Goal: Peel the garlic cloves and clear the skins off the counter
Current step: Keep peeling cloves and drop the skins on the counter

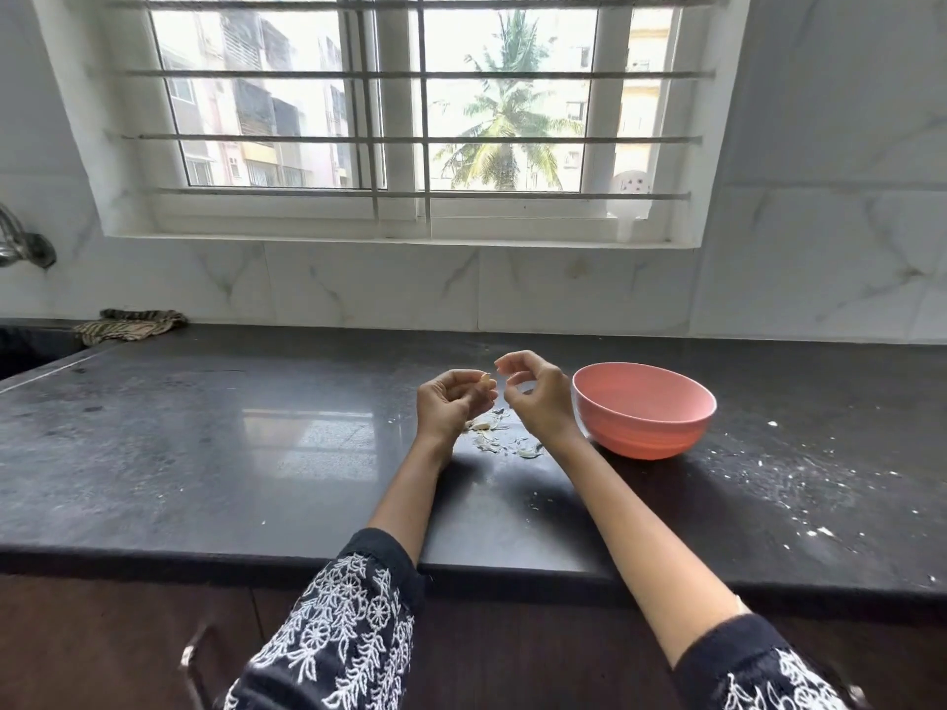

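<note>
My left hand [451,402] is raised over the black counter [205,453] and pinches a small pale garlic clove [483,380] at its fingertips. My right hand [535,394] hovers just to the right of it, fingers curled, thumb and forefinger close together near the clove; whether it holds a bit of skin I cannot tell. Below the hands lies a small heap of garlic skins and pieces [499,435]. A pink bowl [644,409] stands on the counter right beside my right hand; no contents show inside it.
White flecks and crumbs [799,484] are scattered over the right part of the counter. A striped cloth [130,324] lies at the back left beside a sink [31,345]. A tiled wall and a window run behind the counter.
</note>
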{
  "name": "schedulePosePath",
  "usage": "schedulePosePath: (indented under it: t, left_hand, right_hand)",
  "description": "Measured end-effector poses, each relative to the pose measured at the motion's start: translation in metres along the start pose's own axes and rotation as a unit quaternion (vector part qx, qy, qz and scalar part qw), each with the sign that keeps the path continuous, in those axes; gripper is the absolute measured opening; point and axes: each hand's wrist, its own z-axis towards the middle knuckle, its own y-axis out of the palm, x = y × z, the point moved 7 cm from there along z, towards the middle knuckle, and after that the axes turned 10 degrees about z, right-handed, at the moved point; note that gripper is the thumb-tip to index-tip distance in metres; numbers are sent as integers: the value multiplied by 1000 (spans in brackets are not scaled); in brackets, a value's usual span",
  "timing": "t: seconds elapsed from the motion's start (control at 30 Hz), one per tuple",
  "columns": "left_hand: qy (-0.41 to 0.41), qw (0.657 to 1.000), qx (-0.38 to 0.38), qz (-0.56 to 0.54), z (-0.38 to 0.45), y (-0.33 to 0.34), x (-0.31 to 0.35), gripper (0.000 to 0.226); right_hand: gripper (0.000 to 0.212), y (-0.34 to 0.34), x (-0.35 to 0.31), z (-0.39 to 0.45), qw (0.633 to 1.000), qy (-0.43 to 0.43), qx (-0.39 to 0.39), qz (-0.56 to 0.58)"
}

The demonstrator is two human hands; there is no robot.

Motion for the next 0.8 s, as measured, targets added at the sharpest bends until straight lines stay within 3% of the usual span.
schedulePosePath:
  t: [0.37, 0.6, 0.8]
  left_hand:
    - [97, 982, 22, 159, -1, -2, 13, 21]
    - [139, 967, 36, 210, -3, -2, 18, 21]
    - [156, 957, 25, 241, -6, -1, 19, 20]
  right_hand:
    - [5, 5, 5, 0, 998, 38, -34, 36]
    - [22, 6, 9, 0, 995, 70, -43, 55]
    - [23, 8, 16, 0, 993, 85, -64, 59]
